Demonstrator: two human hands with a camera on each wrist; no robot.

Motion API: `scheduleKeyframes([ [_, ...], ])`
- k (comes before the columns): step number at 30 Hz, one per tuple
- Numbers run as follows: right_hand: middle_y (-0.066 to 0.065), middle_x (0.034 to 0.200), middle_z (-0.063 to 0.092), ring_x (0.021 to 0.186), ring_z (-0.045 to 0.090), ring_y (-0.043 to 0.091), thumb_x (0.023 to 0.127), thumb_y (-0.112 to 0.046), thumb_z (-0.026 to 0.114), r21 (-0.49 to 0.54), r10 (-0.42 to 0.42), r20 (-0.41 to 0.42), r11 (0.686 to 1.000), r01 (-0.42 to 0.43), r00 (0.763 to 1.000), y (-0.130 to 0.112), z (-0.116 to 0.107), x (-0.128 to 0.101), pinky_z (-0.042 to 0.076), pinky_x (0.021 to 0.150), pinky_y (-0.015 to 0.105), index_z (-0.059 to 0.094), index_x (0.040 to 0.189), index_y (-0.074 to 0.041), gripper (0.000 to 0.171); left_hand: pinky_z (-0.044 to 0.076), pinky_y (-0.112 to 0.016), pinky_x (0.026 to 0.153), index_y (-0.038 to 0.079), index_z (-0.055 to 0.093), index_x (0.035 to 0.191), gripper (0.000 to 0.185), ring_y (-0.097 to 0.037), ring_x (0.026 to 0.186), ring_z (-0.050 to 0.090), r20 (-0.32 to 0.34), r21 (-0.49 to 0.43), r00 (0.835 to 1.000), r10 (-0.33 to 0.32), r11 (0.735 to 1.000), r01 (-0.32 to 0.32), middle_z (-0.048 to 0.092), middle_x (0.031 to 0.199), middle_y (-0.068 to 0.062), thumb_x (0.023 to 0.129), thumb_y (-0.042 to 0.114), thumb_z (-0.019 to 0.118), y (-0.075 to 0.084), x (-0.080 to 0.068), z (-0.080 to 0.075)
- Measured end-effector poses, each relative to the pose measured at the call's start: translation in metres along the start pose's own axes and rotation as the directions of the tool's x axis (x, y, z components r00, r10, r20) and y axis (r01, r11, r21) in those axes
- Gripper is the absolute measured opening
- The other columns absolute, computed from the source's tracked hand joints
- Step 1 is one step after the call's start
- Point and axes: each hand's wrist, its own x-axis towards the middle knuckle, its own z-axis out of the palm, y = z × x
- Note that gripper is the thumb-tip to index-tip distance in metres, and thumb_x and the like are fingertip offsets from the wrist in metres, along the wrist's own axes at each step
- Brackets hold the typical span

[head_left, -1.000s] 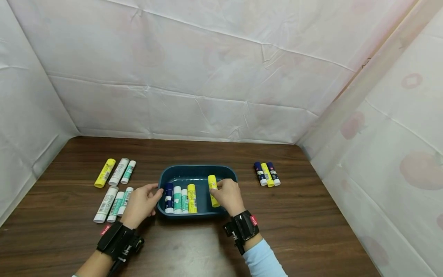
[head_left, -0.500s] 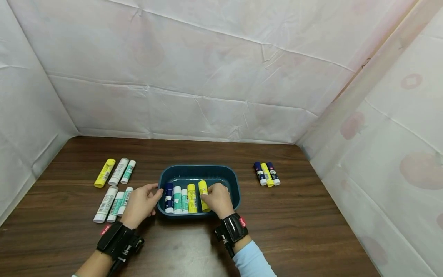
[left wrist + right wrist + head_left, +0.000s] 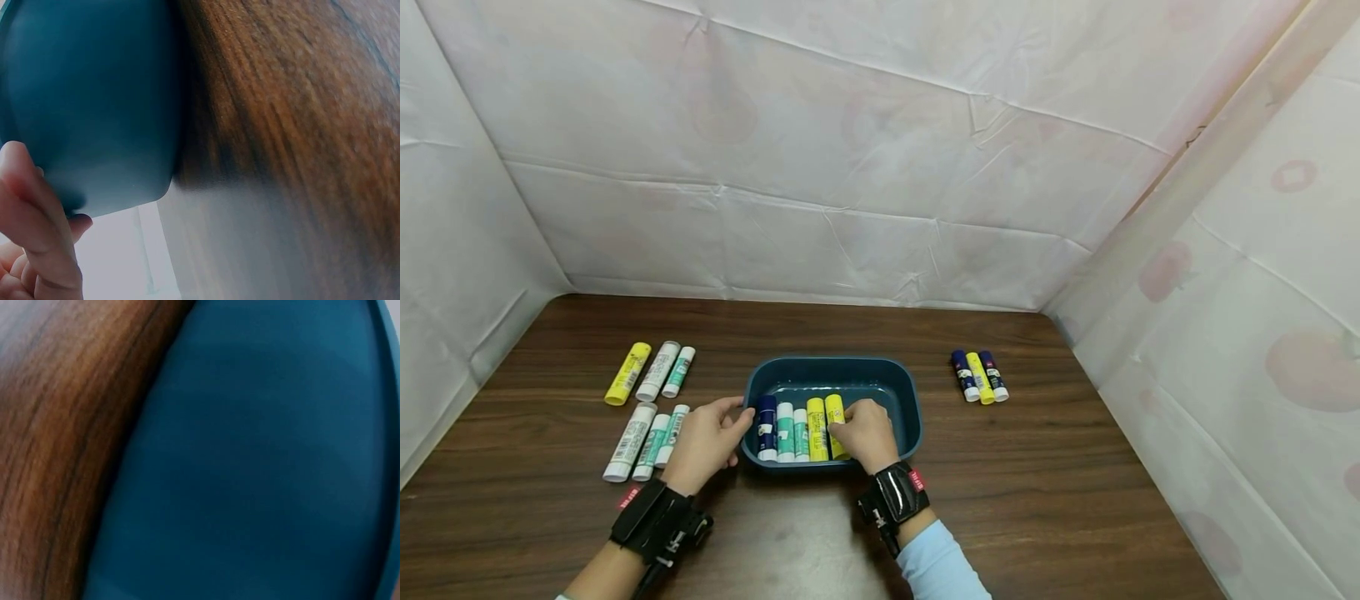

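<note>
right hand (image 3: 867, 433): fingers curled on yellow plastic glue stick (image 3: 834, 421), inside dark blue plastic tray (image 3: 904, 385) | left hand (image 3: 706, 442): grips tray rim | advice: lay it parallel, touching the neighbouring yellow stick (image 3: 816, 427), release gently.

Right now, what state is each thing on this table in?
Blue tray: upright on the table, holding five glue sticks lying side by side.
Yellow glue stick: lying in the tray, gripped by the right hand.
Left hand: holding the tray's left rim.
Three sticks: lying right of the tray.
</note>
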Motion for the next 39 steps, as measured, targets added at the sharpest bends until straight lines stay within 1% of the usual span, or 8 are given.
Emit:
scheduleKeyframes([
  [7,0.003,0.071,0.059,0.057,0.05,0.013,0.078,-0.022,0.074,0.0,0.01,0.005,1.0,-0.01,1.0,0.0007,0.0025,0.0003,0.037,0.048,0.023,0.07,0.075,-0.003,0.019,0.037,-0.027,0.04,-0.002,0.054,0.126,0.041,-0.014,0.041,0.051,-0.01,-0.002,1.0,0.009,1.0,-0.009,0.051,0.054,-0.003,0.094,0.024,0.055,0.0005,0.0008,0.0006],
  [15,0.001,0.062,0.057,0.053,0.05,0.012,0.079,-0.022,0.074,-0.015,0.016,0.022,1.0,-0.016,1.0,0.0017,0.0062,-0.0004,0.037,0.046,0.022,0.067,0.068,-0.005,0.022,0.037,-0.027,0.039,-0.002,0.054,0.127,0.042,-0.014,0.041,0.051,-0.008,0.001,1.0,0.006,1.0,-0.006,0.051,0.054,-0.002,0.094,0.024,0.055,0.0007,-0.0003,0.0008],
  [17,0.0,0.057,0.054,0.049,0.047,0.011,0.08,-0.022,0.073,-0.014,0.017,0.029,1.0,-0.017,0.999,0.0019,0.0062,-0.0006,0.035,0.044,0.021,0.064,0.061,-0.007,0.026,0.037,-0.027,0.039,-0.002,0.054,0.127,0.042,-0.014,0.041,0.051,-0.008,0.001,1.0,0.004,1.0,-0.004,0.052,0.054,-0.002,0.094,0.024,0.055,0.001,-0.0004,0.0006],
  [20,-0.002,0.05,0.044,0.043,0.037,0.01,0.083,-0.02,0.068,-0.019,0.013,0.034,1.0,-0.012,0.999,0.0019,0.006,-0.0001,0.027,0.04,0.021,0.05,0.05,-0.01,0.039,0.037,-0.027,0.039,-0.002,0.054,0.127,0.042,-0.014,0.041,0.051,-0.007,0.0,1.0,0.002,1.0,-0.002,0.052,0.055,-0.003,0.094,0.024,0.055,0.0014,-0.0001,0.0004],
  [23,-0.002,0.047,0.038,0.041,0.031,0.01,0.085,-0.017,0.063,-0.021,0.008,0.045,1.0,-0.007,0.999,0.0019,0.0055,0.0003,0.023,0.038,0.02,0.04,0.048,-0.013,0.044,0.037,-0.027,0.04,-0.002,0.054,0.127,0.042,-0.014,0.042,0.051,-0.005,0.0,1.0,-0.001,1.0,0.001,0.052,0.055,-0.003,0.094,0.024,0.055,0.0014,0.0001,0.0003],
  [28,0.0,0.049,0.047,0.041,0.034,0.011,0.087,-0.013,0.058,-0.022,-0.008,0.055,1.0,0.01,0.998,0.0022,0.004,-0.0002,0.025,0.038,0.019,0.043,0.048,-0.012,0.041,0.037,-0.027,0.04,-0.002,0.053,0.127,0.043,-0.014,0.042,0.051,-0.001,0.006,1.0,-0.003,1.0,0.003,0.052,0.055,-0.002,0.095,0.026,0.054,0.0005,-0.0001,0.0005],
  [32,0.0,0.05,0.048,0.04,0.035,0.01,0.088,-0.012,0.057,-0.024,-0.025,0.049,0.999,0.026,0.998,0.0028,0.0029,-0.0006,0.025,0.037,0.019,0.043,0.048,-0.012,0.042,0.037,-0.027,0.04,-0.002,0.053,0.127,0.043,-0.014,0.042,0.051,-0.005,0.004,1.0,0.002,1.0,-0.001,0.051,0.054,-0.002,0.095,0.026,0.054,0.0001,-0.0003,0.0005],
  [39,-0.004,0.044,0.029,0.038,0.027,0.009,0.089,-0.012,0.056,-0.037,-0.059,0.013,0.998,0.059,0.998,0.0039,-0.0003,-0.0009,0.021,0.037,0.019,0.031,0.045,-0.015,0.05,0.037,-0.027,0.04,-0.002,0.053,0.127,0.043,-0.014,0.042,0.051,-0.007,0.002,1.0,0.007,1.0,-0.007,0.051,0.054,-0.002,0.095,0.026,0.054,0.0003,-0.0002,0.0005],
])
